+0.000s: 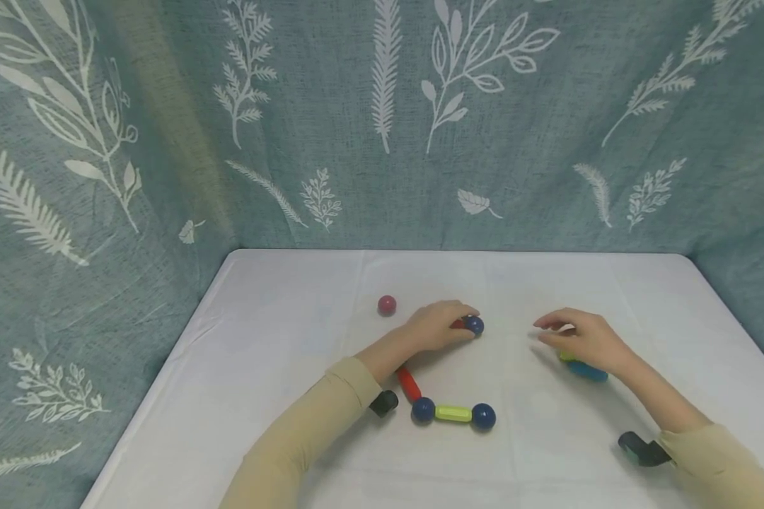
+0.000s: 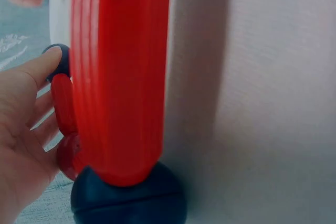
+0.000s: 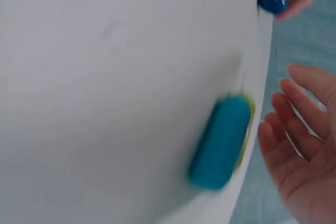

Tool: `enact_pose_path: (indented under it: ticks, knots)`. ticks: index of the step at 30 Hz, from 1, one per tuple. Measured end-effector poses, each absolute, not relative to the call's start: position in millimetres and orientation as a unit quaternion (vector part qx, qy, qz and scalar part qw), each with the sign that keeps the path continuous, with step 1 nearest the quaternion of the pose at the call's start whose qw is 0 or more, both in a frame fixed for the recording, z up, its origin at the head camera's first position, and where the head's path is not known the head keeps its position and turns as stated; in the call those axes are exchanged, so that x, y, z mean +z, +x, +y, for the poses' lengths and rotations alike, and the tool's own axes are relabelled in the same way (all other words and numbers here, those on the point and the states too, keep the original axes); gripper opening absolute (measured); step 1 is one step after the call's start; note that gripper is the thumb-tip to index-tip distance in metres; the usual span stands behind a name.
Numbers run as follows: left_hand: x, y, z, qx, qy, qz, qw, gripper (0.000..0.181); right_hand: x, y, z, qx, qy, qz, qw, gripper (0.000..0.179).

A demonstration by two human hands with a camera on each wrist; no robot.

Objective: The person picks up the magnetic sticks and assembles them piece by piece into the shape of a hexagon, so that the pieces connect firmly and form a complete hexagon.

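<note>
My left hand (image 1: 434, 328) pinches a dark blue ball (image 1: 475, 326) between thumb and fingers. A short red stick (image 2: 63, 103) joins that ball to a red ball (image 2: 67, 156) beside the palm, seen in the left wrist view. Beneath the left forearm, a second red stick (image 1: 409, 384) runs to a blue ball (image 1: 423, 410), followed by a yellow-green stick (image 1: 453, 413) and another blue ball (image 1: 483, 416). Holding nothing, my right hand (image 1: 582, 338) hovers with relaxed fingers over a blue stick (image 1: 588, 371) and a yellow-green stick (image 1: 566, 356) lying side by side.
A loose red ball (image 1: 387, 305) lies on the white table (image 1: 280, 318) beyond the left hand. Leaf-patterned grey-green cloth (image 1: 331, 127) hangs behind and at the sides. Dark devices (image 1: 641, 449) show by both wrists.
</note>
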State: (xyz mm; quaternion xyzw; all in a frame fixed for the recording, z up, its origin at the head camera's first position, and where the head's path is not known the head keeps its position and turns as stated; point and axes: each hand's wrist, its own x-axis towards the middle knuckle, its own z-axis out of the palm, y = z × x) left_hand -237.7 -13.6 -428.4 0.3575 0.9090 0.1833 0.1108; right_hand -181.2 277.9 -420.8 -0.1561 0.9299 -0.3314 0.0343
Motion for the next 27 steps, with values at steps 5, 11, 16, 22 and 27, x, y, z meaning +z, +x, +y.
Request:
enact_pose_path:
  ticks: [5, 11, 16, 22, 27]
  knots:
    - [-431.2, -237.4, -13.4, 0.192, 0.348, 0.910, 0.115, 0.044, -416.5, -168.7, 302.5, -0.302, -0.127, 0.943, 0.055, 0.030]
    - [-429.5, -235.1, -14.5, 0.208, 0.344, 0.908, 0.119, 0.043, -420.8, -157.8, 318.8, -0.292, -0.110, 0.948, 0.066, 0.030]
    - [-429.1, -235.0, -14.3, 0.208, 0.344, 0.908, 0.117, 0.043, -425.8, -154.1, 325.5, -0.302, -0.110, 0.944, 0.076, 0.026]
    - [-431.3, -236.1, -14.0, 0.210, 0.338, 0.910, 0.116, 0.044, -432.7, -156.8, 324.8, -0.311, -0.113, 0.941, 0.070, 0.030]
    - [-431.6, -236.9, -14.5, 0.216, 0.338, 0.909, 0.114, 0.044, -432.2, -162.0, 310.5, -0.310, -0.120, 0.942, 0.044, 0.031]
